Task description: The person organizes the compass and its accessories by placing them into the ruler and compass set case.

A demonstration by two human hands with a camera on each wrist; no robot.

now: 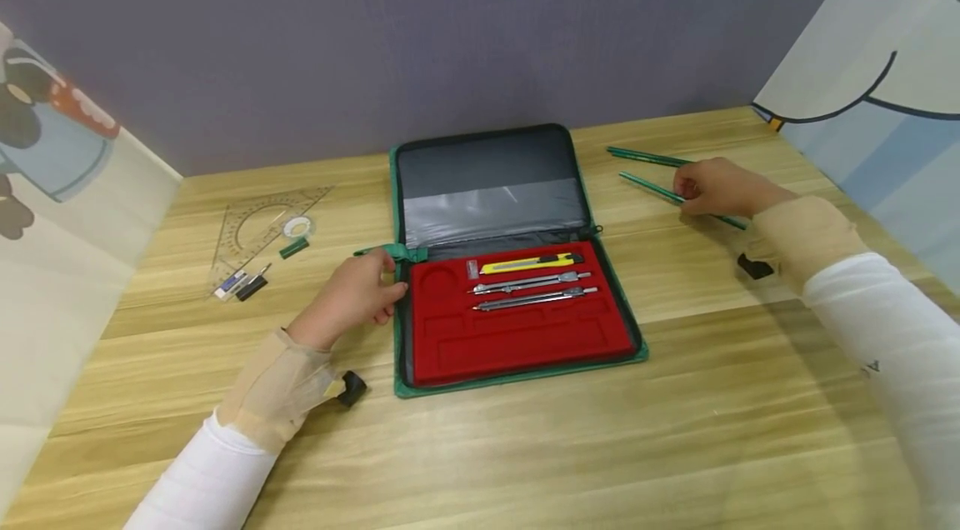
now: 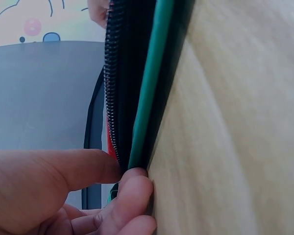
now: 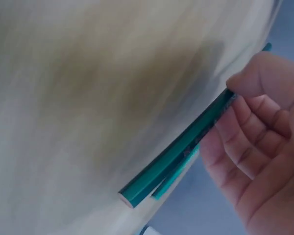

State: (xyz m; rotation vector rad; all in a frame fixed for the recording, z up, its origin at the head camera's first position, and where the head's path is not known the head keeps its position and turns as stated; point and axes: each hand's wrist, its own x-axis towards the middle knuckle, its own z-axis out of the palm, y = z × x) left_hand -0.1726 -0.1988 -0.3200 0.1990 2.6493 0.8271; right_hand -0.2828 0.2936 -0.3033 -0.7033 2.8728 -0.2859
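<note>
A zippered case (image 1: 487, 159) with a green edge lies unfolded, its red molded tray (image 1: 517, 351) facing up. My left hand (image 1: 358, 295) pinches the case's left edge between thumb and fingers; the left wrist view shows the zipper teeth (image 2: 109, 73) and green border (image 2: 149, 83) there. In my right hand (image 1: 720, 184), thumb and fingertips grip a green pencil (image 3: 174, 156) near its middle. More green pencil (image 1: 637, 155) length lies just behind that hand. The tray holds a yellow utility knife (image 1: 525, 264), two metal compasses (image 1: 528, 283) and a small clear box (image 1: 472, 269).
Left of the case lie a clear set square (image 1: 225, 242), a white tape ring (image 1: 297, 227), a green block (image 1: 294, 247), an eraser (image 1: 230, 284) and a small dark item (image 1: 252, 288). A grey panel (image 1: 480, 38) stands along the table's back edge.
</note>
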